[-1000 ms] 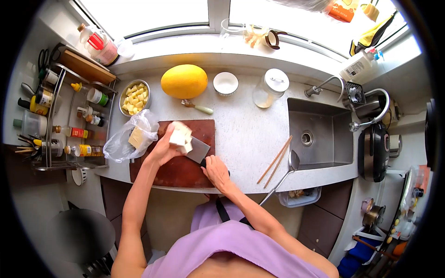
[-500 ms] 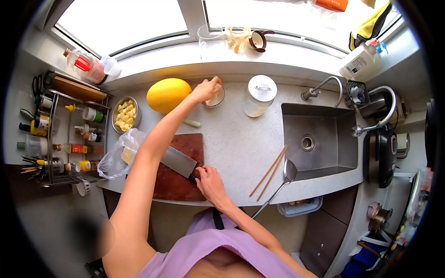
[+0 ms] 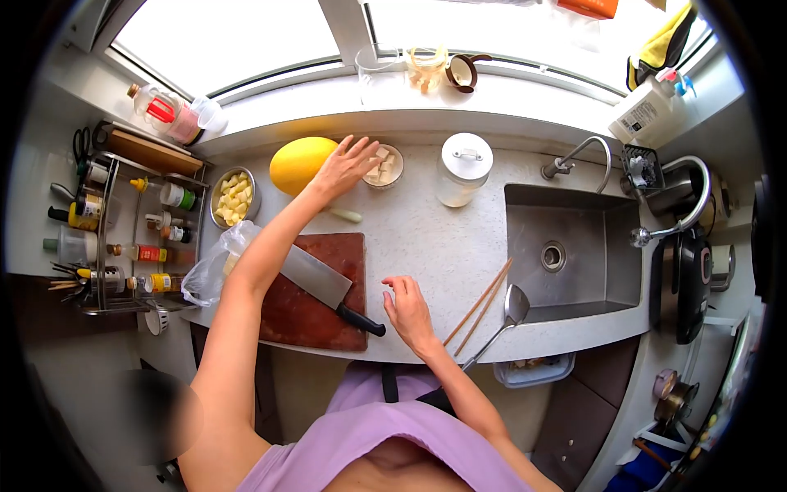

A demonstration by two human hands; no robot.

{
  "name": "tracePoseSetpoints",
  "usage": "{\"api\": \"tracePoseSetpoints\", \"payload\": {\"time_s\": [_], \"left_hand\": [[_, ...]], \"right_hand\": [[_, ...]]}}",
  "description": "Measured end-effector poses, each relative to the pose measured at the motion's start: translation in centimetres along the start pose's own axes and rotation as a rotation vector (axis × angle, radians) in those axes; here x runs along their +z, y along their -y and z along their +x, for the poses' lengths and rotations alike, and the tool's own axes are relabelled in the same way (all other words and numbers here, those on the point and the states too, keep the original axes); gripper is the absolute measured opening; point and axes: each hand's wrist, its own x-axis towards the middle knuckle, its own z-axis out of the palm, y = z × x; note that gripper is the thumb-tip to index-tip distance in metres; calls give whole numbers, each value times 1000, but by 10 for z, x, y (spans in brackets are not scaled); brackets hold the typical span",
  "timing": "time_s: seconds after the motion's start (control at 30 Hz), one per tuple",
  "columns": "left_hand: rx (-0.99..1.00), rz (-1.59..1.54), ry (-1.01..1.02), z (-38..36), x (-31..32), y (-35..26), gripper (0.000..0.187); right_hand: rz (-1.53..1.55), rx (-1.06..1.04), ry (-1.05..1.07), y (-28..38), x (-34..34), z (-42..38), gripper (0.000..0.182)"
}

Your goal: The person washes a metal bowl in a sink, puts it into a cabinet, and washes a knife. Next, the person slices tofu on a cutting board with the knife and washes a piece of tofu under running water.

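Observation:
My left hand (image 3: 344, 170) is open, its fingers spread in the air between a yellow melon (image 3: 300, 164) and a small glass bowl (image 3: 399, 172) of pale cubes (image 3: 380, 168). It holds nothing. My right hand (image 3: 408, 313) is open and empty over the counter, just right of the black handle of a cleaver (image 3: 320, 279). The cleaver lies flat on a reddish-brown cutting board (image 3: 299, 324), with its handle past the board's right edge. A pale green stalk (image 3: 345, 215) lies behind the board. My left forearm hides part of the board and of a plastic bag (image 3: 209, 275).
A metal bowl (image 3: 254, 190) of yellow chunks stands near the spice rack (image 3: 102, 238) on the left. A lidded glass jar (image 3: 466, 172) stands at the back. Chopsticks (image 3: 479, 303) and a metal spatula (image 3: 515, 305) lie before the sink (image 3: 602, 246).
My left hand has come off the glass bowl and moved left, uncovering the cubes. My right hand has let go of the cleaver handle and shifted right.

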Motion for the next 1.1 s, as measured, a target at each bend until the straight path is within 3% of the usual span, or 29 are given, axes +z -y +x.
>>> {"api": "tracePoseSetpoints", "payload": {"time_s": [0.1,0.23,0.27,0.33,0.43,0.53,0.6,0.67,0.73,0.77,0.8,0.83,0.9,0.97,1.0,1.07,1.1], "left_hand": [[-136,-44,-129,-23,-34,8,58],[-449,-414,-474,-118,-145,26,10],[-558,-394,-513,-153,-167,28,12],[-789,-433,-516,-221,-192,27,15],[-1065,-709,-228,-292,-202,12,24],[-949,-676,-80,-335,-137,-13,21],[-942,-638,-153,-340,-80,-24,25],[-931,-597,-224,-337,-62,-27,32],[-1118,-826,153,-334,-58,-23,54],[-1167,-904,143,-335,-58,-25,60],[-1154,-922,140,-340,-44,-32,60],[-978,-849,-7,-346,-22,-44,63],[-933,-826,-35,-343,-14,-50,66],[-985,-895,31,-338,-6,-50,68],[-1059,-972,114,-336,-2,-48,68],[-1115,-921,21,-333,-1,-43,60],[-1106,-931,85,-333,0,-36,55]], "right_hand": [[-57,-46,74,6,5,-8,24],[-14,-65,124,15,20,-18,23],[-34,-82,93,27,22,-17,17],[22,-21,149,45,31,-9,16],[129,-192,184,92,64,19,16],[191,-443,254,156,116,61,19],[158,-502,288,178,158,81,19],[-175,-549,324,175,200,95,13],[-564,-346,317,157,218,97,6],[-624,-313,258,150,215,91,5],[-689,-207,333,143,211,88,7],[-760,-125,401,143,205,87,10],[-833,-25,464,151,200,84,13],[-531,-155,233,160,197,84,18],[-534,-146,230,163,195,86,18],[-142,-253,-151,173,190,90,21],[16,-80,-190,178,187,88,16]]}}
